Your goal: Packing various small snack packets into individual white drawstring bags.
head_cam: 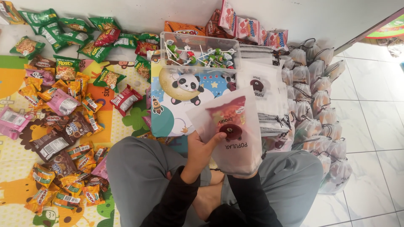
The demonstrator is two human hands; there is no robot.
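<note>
Seated cross-legged, a person holds a translucent white drawstring pouch (231, 134) above the lap, the left hand (202, 147) gripping its near edge; the right hand (246, 170) sits beneath it, apparently clasping it too. A red snack packet shows inside. Filled pouches (320, 105) line the tiled floor at right; green, orange and brown snack packets (63, 101) lie unpacked on the play mat (12, 75) at left.

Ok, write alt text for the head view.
Seen from above, a seated person holds a translucent drawstring pouch with a snack packet inside, left hand gripping its edge, right hand hidden behind it. Loose snack packets cover the play mat; filled pouches line the tiled floor.
</note>
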